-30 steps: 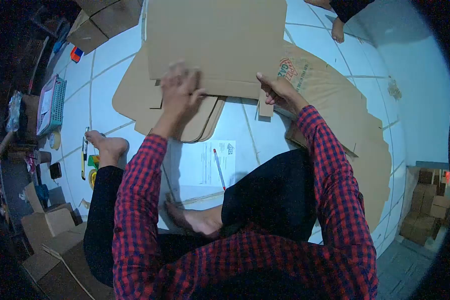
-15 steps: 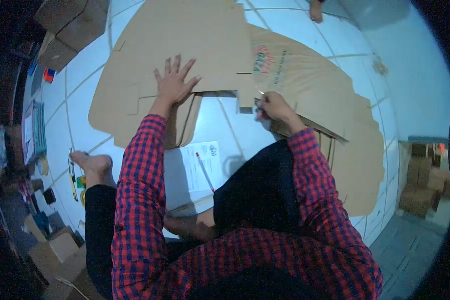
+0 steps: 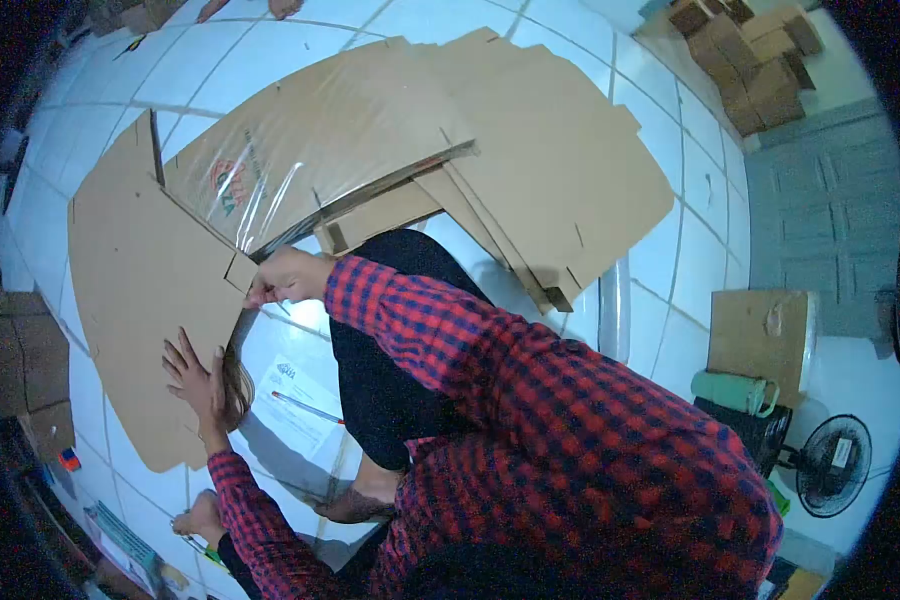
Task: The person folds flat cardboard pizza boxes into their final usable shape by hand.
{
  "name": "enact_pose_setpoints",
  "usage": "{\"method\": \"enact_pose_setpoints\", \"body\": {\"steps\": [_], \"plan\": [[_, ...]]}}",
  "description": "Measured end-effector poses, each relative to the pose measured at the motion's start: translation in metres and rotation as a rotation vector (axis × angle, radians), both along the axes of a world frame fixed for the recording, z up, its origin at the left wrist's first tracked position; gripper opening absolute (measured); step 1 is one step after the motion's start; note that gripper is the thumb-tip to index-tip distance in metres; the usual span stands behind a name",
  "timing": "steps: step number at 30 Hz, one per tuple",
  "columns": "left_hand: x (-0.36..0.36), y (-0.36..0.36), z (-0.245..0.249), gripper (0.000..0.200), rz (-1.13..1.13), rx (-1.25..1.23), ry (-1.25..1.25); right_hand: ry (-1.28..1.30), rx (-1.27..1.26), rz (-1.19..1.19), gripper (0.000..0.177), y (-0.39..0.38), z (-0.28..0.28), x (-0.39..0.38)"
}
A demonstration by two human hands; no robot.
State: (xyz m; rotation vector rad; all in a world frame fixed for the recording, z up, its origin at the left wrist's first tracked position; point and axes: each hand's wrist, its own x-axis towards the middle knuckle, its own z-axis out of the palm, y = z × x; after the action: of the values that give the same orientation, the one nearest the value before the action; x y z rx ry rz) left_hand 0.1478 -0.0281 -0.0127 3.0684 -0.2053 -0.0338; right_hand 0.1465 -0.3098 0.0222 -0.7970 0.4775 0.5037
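My left hand [image 3: 198,382] lies open with its fingers spread on a flat brown cardboard sheet [image 3: 130,290] with cut slots and rounded corners. My right hand [image 3: 292,275] is closed at the inner edge of that sheet, beside a small slotted tab; whatever its fingers hold is hidden. Just beyond it lies a second stack of flat cardboard [image 3: 570,160]. Clear plastic film [image 3: 320,130] with red and green print covers part of this stack, its near corner close to my right fingers.
On the floor by my knee are a printed paper [image 3: 290,410] and a pencil [image 3: 310,408]. Cardboard boxes [image 3: 755,65] are piled at the back right. A fan [image 3: 835,465] and a green bottle [image 3: 735,392] are at right. Another person's foot [image 3: 285,8] shows at the top.
My view has swung to the right, so the cardboard appears turned and shifted left. My left hand stays spread on the sheet; my right hand stays closed near the film's corner.
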Motion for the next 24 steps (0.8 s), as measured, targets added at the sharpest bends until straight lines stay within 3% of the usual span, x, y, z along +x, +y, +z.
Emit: {"method": "enact_pose_setpoints", "body": {"steps": [1,2,3,4,7,9,10,11,13,15,17,18,19,21,22,24], "plan": [[-0.001,0.000,0.000,0.076,-0.013,0.010,-0.001,0.036,0.019,-0.110,0.007,0.005,-0.007,0.004],[-0.003,0.000,-0.001,0.079,-0.018,0.021,0.003,0.039,-0.208,-0.038,0.015,0.014,-0.026,0.014],[-0.006,-0.001,0.000,0.082,-0.020,0.030,0.007,0.042,-0.197,-0.046,0.015,0.022,-0.061,0.024],[-0.006,-0.001,-0.002,0.082,-0.027,0.039,0.009,-0.246,-0.316,0.069,0.015,0.028,-0.102,0.035],[-0.002,0.002,-0.004,0.084,-0.010,0.036,0.046,-0.428,-0.171,0.043,0.016,0.032,-0.102,0.041],[-0.002,0.007,-0.005,0.085,-0.038,-0.023,0.042,-0.257,-0.201,0.021,0.014,0.013,-0.051,0.026],[-0.002,0.008,-0.004,0.085,-0.043,-0.013,0.037,-0.196,-0.509,0.130,0.013,0.004,-0.031,0.022],[-0.002,0.008,-0.003,0.087,-0.038,-0.019,0.056,-0.201,-0.501,0.123,0.013,0.007,-0.036,0.026],[-0.004,0.006,-0.002,0.088,-0.033,-0.019,0.075,-0.364,-0.924,0.115,0.020,0.013,-0.043,0.030],[-0.011,0.002,0.001,0.090,-0.087,-0.034,0.057,-0.259,-0.882,0.024,0.025,0.023,-0.047,0.030],[-0.016,-0.008,0.003,0.093,-0.060,-0.023,0.073,-0.422,-1.228,-0.138,0.025,0.023,-0.047,0.036],[-0.019,-0.013,0.003,0.093,-0.056,-0.005,0.065,-0.364,-0.995,-0.080,0.028,0.019,-0.049,0.033],[-0.021,-0.016,0.003,0.093,-0.048,0.014,0.057,-0.372,-0.997,-0.079,0.028,0.012,-0.046,0.027],[-0.020,-0.019,0.005,0.092,-0.016,0.017,0.060,-0.299,-0.698,0.049,0.035,0.009,-0.036,0.026],[-0.020,-0.019,0.007,0.092,-0.044,0.017,0.075,-0.333,-0.755,0.118,0.047,0.016,-0.061,0.038],[-0.021,-0.016,0.008,0.092,-0.088,-0.019,0.095,-0.616,-0.799,-0.006,0.049,0.029,-0.098,0.038]]}}
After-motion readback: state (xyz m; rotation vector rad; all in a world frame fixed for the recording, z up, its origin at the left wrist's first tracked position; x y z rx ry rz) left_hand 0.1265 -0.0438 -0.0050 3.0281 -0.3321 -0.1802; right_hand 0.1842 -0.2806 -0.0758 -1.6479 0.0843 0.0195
